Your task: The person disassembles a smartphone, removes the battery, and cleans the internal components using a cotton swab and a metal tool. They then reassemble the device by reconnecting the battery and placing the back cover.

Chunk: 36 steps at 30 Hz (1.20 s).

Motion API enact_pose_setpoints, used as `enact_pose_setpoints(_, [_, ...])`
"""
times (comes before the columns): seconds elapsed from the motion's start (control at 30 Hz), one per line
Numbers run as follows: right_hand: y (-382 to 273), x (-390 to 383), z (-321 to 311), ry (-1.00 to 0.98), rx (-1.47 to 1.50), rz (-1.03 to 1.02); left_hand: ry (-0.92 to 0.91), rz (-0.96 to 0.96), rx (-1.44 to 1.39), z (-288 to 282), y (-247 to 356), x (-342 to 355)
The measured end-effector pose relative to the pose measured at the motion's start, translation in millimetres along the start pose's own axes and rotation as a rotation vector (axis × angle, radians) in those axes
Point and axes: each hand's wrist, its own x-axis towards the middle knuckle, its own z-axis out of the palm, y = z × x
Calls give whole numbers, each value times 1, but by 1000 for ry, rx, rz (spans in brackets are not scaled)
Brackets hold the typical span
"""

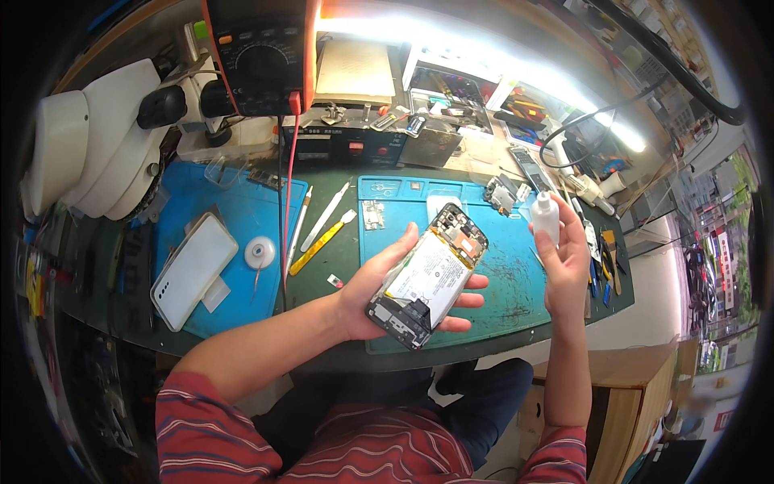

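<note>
My left hand [359, 300] holds an opened smartphone [427, 270] over the near part of a blue repair mat [516, 282]. The phone is tilted, its white battery and inner boards facing up. My thumb lies along its left edge, and my fingers reach out from beneath on the right. In my right hand [569, 270], raised over the mat's right side, is a small white squeeze bottle [546, 218]. It stands nearly upright with its nozzle at the top, apart from the phone.
Left of the mat lie a yellow tool [322, 242], a white-handled tool [325, 216] and tweezers. A white phone cover [193, 270] and a round white spool [260, 252] rest on another blue mat. A multimeter [262, 60] hangs ahead; a microscope [97, 153] stands left. Pliers [605, 262] lie right.
</note>
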Motion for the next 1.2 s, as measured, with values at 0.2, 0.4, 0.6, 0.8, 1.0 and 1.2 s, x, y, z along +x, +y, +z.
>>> enact_pose_setpoints(0.2, [70,13,-23,155,-297,-6,-52,12,-93,-4,0,1])
enact_pose_setpoints(0.4, [90,8,-19,178,-463,45,-78,35,-21,-6,1,1])
enact_pose_setpoints(0.6, [60,-1,-13,223,-529,-21,-58,27,-8,-5,0,1])
enact_pose_setpoints(0.8, [6,-17,4,267,-319,-188,-64,38,-54,-7,-1,2])
enact_pose_setpoints(1.0, [-89,-63,21,-564,573,-232,-46,89,-52,-10,2,-1])
enact_pose_setpoints(1.2, [-128,-82,41,-773,990,-265,-33,99,8,-7,0,2])
